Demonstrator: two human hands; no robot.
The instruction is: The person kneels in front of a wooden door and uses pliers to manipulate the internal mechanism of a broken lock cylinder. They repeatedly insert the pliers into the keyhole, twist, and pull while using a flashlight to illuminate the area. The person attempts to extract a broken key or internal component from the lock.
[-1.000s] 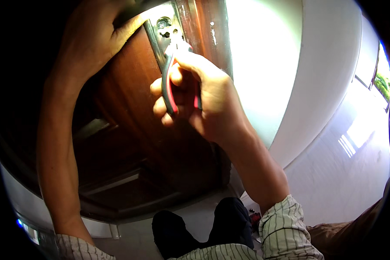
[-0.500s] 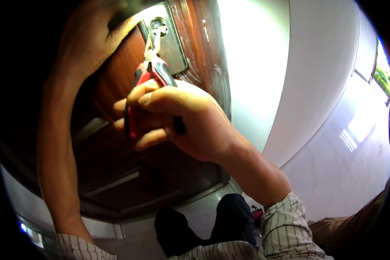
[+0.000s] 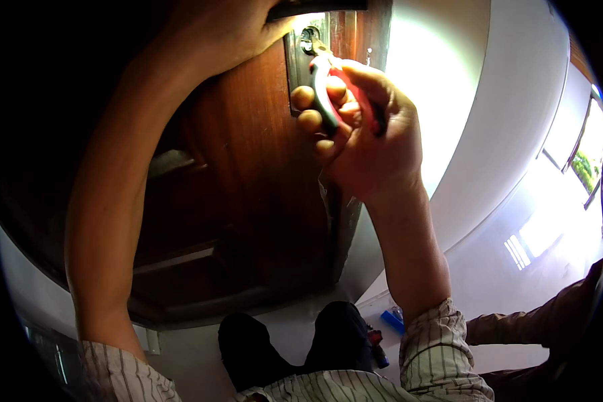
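My right hand is closed around a pair of pliers with red and black handles. Their jaws point up to the round lock hole in the metal door plate. The jaw tips are at the hole; whether they grip something in it I cannot tell. Above the plate, my left hand has its thumb against a dark, straight-edged thing, cut off by the top edge. Its other fingers are hidden in darkness. Bright light falls on the plate just under that thing.
The dark wooden door has raised panels. A white wall stands on its right. Near my knees lie a blue object and a red and dark tool. Another person's brown sleeve shows at lower right.
The pliers, open-handled before, are now more closed and turned, with my right palm facing another way. The dark thing in my left hand has come over the plate. The view has shifted.
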